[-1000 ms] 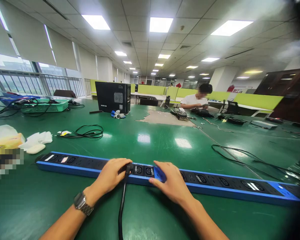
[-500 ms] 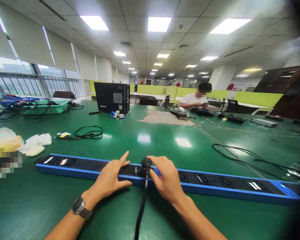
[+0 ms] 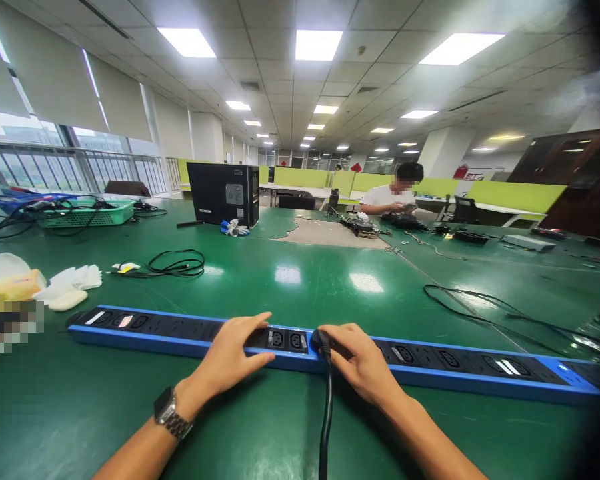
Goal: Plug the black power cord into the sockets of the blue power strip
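Observation:
A long blue and black power strip (image 3: 190, 343) lies across the green table in front of me. Between thumb and fingers, my right hand (image 3: 357, 360) grips a black power plug (image 3: 321, 341) at the strip's middle, over a blue section. Whether its pins are in a socket is hidden. From the plug a thick black cord (image 3: 326, 420) runs down toward me. My left hand (image 3: 233, 353), with a metal-banded watch (image 3: 171, 412) on the wrist, rests at the strip left of two outlets, fingers and thumb spread, holding nothing.
A black computer case (image 3: 223, 195) stands at the back, with gloves (image 3: 235, 228) before it. Cables (image 3: 177, 265) lie coiled left; a green basket (image 3: 95, 215) sits behind. A loose cable (image 3: 473, 303) is at right. Across the table sits a person (image 3: 395, 197) near cables.
My right hand has moved the plug to the right along the strip, uncovering an outlet. My left hand has shifted slightly right, still spread.

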`<state>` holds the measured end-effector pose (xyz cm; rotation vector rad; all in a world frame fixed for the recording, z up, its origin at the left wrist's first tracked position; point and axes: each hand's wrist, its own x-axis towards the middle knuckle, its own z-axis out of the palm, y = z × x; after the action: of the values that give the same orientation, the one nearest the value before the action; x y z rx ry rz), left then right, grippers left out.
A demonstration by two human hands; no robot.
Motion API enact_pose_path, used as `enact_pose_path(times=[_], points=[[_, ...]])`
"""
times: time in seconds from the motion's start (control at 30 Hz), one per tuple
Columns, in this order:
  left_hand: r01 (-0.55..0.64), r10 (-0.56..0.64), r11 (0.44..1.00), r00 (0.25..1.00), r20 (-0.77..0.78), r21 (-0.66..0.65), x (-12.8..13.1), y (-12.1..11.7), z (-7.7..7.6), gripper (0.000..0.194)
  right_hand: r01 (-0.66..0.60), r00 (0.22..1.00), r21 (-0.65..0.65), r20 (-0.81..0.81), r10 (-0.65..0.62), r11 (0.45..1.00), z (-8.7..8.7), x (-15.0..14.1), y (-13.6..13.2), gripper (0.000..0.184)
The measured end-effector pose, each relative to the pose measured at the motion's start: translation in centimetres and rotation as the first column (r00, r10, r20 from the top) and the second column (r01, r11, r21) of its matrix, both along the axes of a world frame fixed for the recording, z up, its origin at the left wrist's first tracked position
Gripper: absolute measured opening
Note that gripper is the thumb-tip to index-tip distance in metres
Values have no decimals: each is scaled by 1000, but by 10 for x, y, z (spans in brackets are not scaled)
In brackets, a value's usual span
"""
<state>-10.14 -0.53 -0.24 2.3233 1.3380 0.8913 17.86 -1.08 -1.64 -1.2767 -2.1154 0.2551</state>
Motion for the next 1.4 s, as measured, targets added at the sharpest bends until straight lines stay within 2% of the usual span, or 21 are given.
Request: enact_pose_path(times=[0.07,0.17,0.23,0.3,0.37,0.47,0.57,0.67,0.83,0.97,1.03,1.1,1.17,1.2,1.3,1.4], points=[[71,-72,997,997,20,38,22,-1,-1,58,18,1000,11,-8,-18,1000,-4,2,0,50],[139,-141,987,990,18,82,66,1,-3,59,67,998,-18,12,-67,998,-9,4,2,82],[141,-142,986,990,7,90,90,4,-2,47,78,996,-26,37,-77,997,-11,4,3,85],[113,-119,987,992,41,114,99,6,1,37,76,996,-19,53,-75,997,-12,4,3,84],[56,-77,983,991,112,175,90,7,6,37,81,995,-18,56,-80,997,-12,4,2,84],[-45,3,965,987,161,259,48,8,11,40,97,993,-43,65,-94,994,-8,2,0,76],[-138,105,965,983,154,225,-1,7,8,33,113,992,-68,62,-109,991,-3,-2,-2,61],[-130,109,982,983,149,137,-28,6,-2,29,120,992,-71,34,-118,990,0,-5,-2,53],[-46,37,994,995,90,96,-23,9,-9,29,127,991,-30,-25,-128,991,3,-20,-1,39],[2,-4,996,1000,18,87,-20,10,-4,29,70,997,-16,-45,-71,997,7,-54,-2,35],[18,-19,996,1000,0,84,-23,9,-4,42,18,999,-14,-45,-19,1000,9,-79,-1,41],[30,-28,996,999,-24,83,-25,9,-6,66,-30,999,-13,-35,30,999,11,-104,2,45],[21,-16,997,998,-59,81,-26,9,-10,85,-46,999,-5,-21,46,999,14,-123,5,41],[11,-5,997,997,-74,82,-26,9,-11,89,-40,999,9,-25,40,999,15,-129,6,38],[-12,21,996,995,-96,89,-25,10,-13,89,23,995,82,-101,-15,996,19,-122,7,33],[-19,27,996,995,-98,82,-23,9,-11,89,68,987,76,-151,-56,995,17,-83,3,32]])
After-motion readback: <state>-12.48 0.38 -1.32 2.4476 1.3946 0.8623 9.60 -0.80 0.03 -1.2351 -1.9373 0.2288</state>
